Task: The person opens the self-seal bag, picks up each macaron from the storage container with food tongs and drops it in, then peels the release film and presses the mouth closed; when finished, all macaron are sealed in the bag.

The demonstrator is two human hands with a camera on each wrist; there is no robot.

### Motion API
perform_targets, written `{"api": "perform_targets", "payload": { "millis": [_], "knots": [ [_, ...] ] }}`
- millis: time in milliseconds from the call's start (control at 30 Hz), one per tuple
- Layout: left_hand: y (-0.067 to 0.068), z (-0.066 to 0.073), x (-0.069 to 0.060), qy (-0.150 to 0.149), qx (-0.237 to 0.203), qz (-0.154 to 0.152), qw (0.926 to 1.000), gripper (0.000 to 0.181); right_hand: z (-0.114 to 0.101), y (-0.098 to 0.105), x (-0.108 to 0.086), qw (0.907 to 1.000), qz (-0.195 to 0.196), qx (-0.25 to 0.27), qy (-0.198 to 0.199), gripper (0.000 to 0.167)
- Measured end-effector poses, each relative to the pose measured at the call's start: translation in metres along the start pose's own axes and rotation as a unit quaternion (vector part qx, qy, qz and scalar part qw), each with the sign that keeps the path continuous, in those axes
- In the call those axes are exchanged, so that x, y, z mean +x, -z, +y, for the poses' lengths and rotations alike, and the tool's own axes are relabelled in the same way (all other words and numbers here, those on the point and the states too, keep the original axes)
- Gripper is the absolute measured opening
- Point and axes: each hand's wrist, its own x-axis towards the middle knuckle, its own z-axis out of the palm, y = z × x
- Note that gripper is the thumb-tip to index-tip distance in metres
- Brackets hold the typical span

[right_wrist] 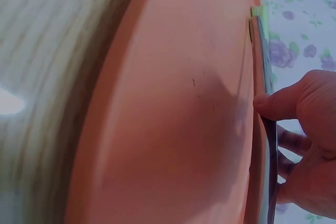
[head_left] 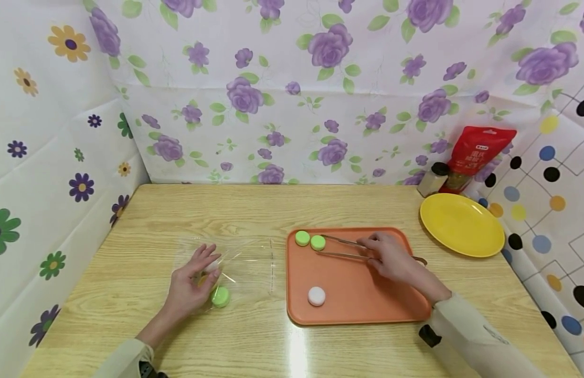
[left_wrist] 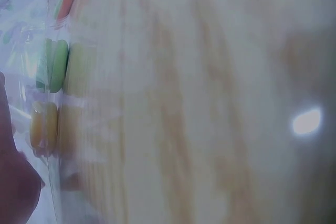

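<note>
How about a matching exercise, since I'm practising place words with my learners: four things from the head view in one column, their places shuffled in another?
Things:
1. Thin metal tongs
2. Rounded, glossy yellow plate
3. Clear plastic bag
4. Red pouch

Places:
A. In front of the black-capped container, to the right of the orange rectangular tray
B. At the left hand, to the left of the tray
C. Beside the container, close to the flowered backdrop
D. In the right hand, over the tray

Right pairs: 1-D, 2-A, 3-B, 4-C
</note>
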Motion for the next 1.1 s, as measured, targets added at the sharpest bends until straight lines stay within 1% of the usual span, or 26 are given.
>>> {"api": "perform_targets", "payload": {
  "millis": [100,167,333,533,567,633,900,1033,1100],
  "knots": [
    [0.0,0.002,0.001,0.002,0.003,-0.002,1.0,0.042,0.0,-0.001,0.002,1.0,-0.006,0.0,-0.008,0.047],
    [-0.001,0.006,0.002,0.004,0.005,-0.002,1.0,0.041,0.0,-0.003,0.004,0.9999,-0.008,0.003,-0.009,0.046],
    [0.0,0.026,0.009,0.005,0.003,-0.002,1.0,0.037,-0.001,-0.006,0.007,0.9998,-0.011,0.013,-0.009,0.045],
    [0.001,0.027,0.009,-0.002,0.003,0.0,1.0,0.036,-0.003,-0.009,0.009,0.9998,-0.006,0.017,-0.013,0.044],
    [0.001,0.028,0.01,-0.003,0.003,0.0,1.0,0.036,-0.003,-0.009,0.008,0.9998,-0.002,0.016,-0.011,0.044],
    [0.002,0.036,0.012,-0.004,0.002,0.001,1.0,0.035,-0.003,-0.01,0.008,0.9999,0.005,0.014,-0.008,0.044],
    [0.003,0.042,0.014,0.002,-0.003,-0.002,1.0,0.035,-0.003,-0.012,0.006,0.9995,0.03,0.011,0.001,0.043],
    [0.004,0.044,0.015,0.005,-0.005,-0.004,1.0,0.035,-0.004,-0.011,0.005,0.9995,0.03,0.007,0.0,0.043],
    [0.004,0.043,0.015,0.002,-0.005,-0.003,1.0,0.035,-0.004,-0.01,0.004,0.9996,0.027,0.008,-0.003,0.042]
  ]
}}
